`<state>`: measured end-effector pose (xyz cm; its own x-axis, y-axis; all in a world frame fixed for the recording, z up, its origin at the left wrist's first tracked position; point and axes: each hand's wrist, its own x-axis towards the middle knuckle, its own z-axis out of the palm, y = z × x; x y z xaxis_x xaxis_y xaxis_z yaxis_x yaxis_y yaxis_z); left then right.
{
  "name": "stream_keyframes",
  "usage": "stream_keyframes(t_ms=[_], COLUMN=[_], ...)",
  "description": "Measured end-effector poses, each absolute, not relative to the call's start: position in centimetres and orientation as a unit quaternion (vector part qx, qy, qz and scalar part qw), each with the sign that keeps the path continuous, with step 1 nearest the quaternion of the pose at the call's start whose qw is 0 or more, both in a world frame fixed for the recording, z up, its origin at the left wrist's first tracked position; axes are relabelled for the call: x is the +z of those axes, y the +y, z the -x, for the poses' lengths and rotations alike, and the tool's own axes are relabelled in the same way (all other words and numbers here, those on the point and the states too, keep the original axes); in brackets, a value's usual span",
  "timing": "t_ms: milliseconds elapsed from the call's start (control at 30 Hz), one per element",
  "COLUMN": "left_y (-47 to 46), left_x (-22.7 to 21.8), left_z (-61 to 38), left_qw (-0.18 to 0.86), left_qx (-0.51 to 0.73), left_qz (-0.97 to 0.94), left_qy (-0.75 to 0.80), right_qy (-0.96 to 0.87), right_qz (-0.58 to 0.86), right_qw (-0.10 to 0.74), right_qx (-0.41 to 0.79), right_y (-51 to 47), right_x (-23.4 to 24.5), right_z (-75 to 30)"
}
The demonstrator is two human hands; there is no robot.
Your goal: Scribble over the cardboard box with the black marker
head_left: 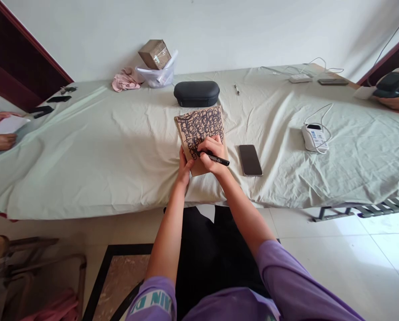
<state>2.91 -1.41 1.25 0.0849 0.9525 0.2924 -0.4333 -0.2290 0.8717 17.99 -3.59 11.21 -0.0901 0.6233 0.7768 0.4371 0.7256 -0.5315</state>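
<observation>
My right hand (212, 151) is closed around a black marker (219, 159), its tip end pointing left onto the brown cardboard (199, 169). Dark looping scribbles cover most of the cardboard, with a bare strip along its near edge. At the cardboard's lower left edge, my left hand (185, 167) grips it with the thumb on top; the other fingers are partly hidden. Just beyond the far edge of the cardboard sits a black zip case (197, 93). A dark-screened phone (250, 160) lies to the right of my right hand.
A wrinkled pale green cloth (86, 165) covers the table. Farther back are a clear plastic basket (159, 78) with a cardboard box (155, 54), a pink cloth (127, 80) and a small pen-like item (237, 89). A white corded device (315, 137) lies right. Other people's hands show at both sides.
</observation>
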Motion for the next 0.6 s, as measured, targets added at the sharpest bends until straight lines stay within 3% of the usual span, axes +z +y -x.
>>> stream_keyframes(t_ms=[200, 333, 467, 600], left_y=[-0.8, -0.7, -0.9, -1.2], left_x=[0.6, 0.5, 0.8, 0.9], left_z=[-2.6, -2.6, -2.7, -2.4], left_qw=[0.555, 0.551, 0.550, 0.518], left_qx=[0.618, 0.620, 0.617, 0.639], left_qz=[-0.487, -0.487, -0.486, -0.485], left_qy=[0.269, 0.272, 0.285, 0.296], right_qy=[-0.748, -0.708, -0.738, -0.622], right_qz=[0.349, 0.358, 0.334, 0.294], right_qw=[0.553, 0.597, 0.568, 0.670], right_qx=[0.112, 0.117, 0.145, 0.280], right_y=[-3.4, -3.1, -3.0, -4.0], right_x=[11.5, 11.6, 11.8, 11.5], right_z=[-18.0, -18.1, -18.1, -18.9])
